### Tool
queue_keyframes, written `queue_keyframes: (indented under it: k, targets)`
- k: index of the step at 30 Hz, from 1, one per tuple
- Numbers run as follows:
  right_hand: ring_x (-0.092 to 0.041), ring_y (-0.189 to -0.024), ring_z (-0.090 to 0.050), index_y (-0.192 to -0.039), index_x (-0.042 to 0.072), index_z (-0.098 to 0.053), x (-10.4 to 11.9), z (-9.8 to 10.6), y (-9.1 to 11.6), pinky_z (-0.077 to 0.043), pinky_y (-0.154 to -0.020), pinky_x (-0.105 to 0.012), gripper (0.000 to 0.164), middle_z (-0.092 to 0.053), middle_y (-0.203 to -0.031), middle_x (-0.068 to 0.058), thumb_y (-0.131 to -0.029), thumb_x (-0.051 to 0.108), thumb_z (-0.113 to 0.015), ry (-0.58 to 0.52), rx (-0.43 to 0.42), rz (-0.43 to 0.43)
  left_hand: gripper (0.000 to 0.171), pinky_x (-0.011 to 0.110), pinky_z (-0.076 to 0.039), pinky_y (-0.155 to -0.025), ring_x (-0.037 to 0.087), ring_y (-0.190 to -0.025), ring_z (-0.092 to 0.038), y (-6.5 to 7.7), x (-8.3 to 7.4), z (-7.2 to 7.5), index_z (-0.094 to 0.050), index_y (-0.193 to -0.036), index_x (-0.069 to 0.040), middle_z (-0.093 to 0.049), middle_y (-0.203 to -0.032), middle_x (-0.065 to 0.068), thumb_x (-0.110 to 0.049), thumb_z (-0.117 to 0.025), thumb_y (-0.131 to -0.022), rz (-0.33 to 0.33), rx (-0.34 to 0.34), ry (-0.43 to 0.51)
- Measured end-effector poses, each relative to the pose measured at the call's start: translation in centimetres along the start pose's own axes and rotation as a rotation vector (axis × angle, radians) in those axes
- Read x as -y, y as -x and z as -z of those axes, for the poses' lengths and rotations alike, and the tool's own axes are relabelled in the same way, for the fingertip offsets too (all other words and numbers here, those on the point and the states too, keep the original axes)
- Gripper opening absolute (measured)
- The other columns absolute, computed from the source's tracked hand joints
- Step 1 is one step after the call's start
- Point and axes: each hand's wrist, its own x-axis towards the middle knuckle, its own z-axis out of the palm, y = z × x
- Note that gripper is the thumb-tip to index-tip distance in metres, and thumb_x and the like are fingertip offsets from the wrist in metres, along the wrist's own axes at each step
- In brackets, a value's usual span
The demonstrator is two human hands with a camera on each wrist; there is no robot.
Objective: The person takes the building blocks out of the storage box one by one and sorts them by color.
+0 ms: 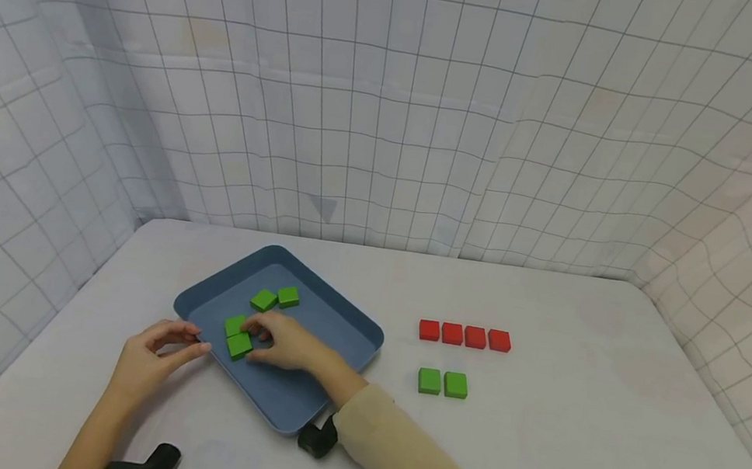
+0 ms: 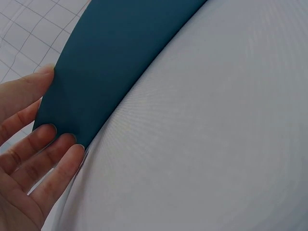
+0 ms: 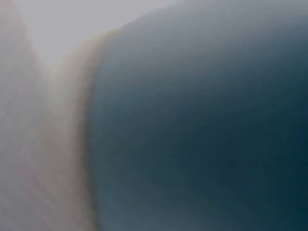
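Inside the blue tray (image 1: 330, 323), my right hand (image 1: 285, 342) holds a green block (image 1: 239, 345) between its thumb and fingers. Another green block (image 1: 235, 324) lies right against it, with my fingertips at its edge. Two more green blocks, one nearer the left (image 1: 263, 300) and one to its right (image 1: 288, 296), sit farther back in the tray. My left hand (image 1: 149, 359) is at the tray's left side. In the left wrist view, its relaxed fingers (image 2: 57, 178) touch the tray's outer wall (image 2: 115, 53). The right wrist view shows the tray blurred and close, without the hand.
Right of the tray, a row of several red blocks (image 1: 452, 334) lies on the white table (image 1: 572, 415). Two green blocks, a left one (image 1: 429, 381) and a right one (image 1: 455, 385), lie nearer me. Grid-patterned curtains (image 1: 417, 130) surround the table.
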Motion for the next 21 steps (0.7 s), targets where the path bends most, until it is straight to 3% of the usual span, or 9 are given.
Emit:
queue_keyframes:
  k: [21]
  targets:
    - [-0.007, -0.097, -0.055, -0.115, 0.006, -0.056, -0.05, -0.56, 0.0, -0.04, -0.083, -0.007, 0.038, -0.056, -0.113, -0.004, -0.081, 0.015, -0.071, -0.001, -0.024, 0.031, 0.028, 0.007, -0.047, -0.07, -0.005, -0.08, -0.056, 0.06, 0.01, -0.08, -0.061, -0.1, 0.005, -0.061, -0.089, -0.004, -0.005, -0.073, -0.077, -0.007, -0.002, 0.002]
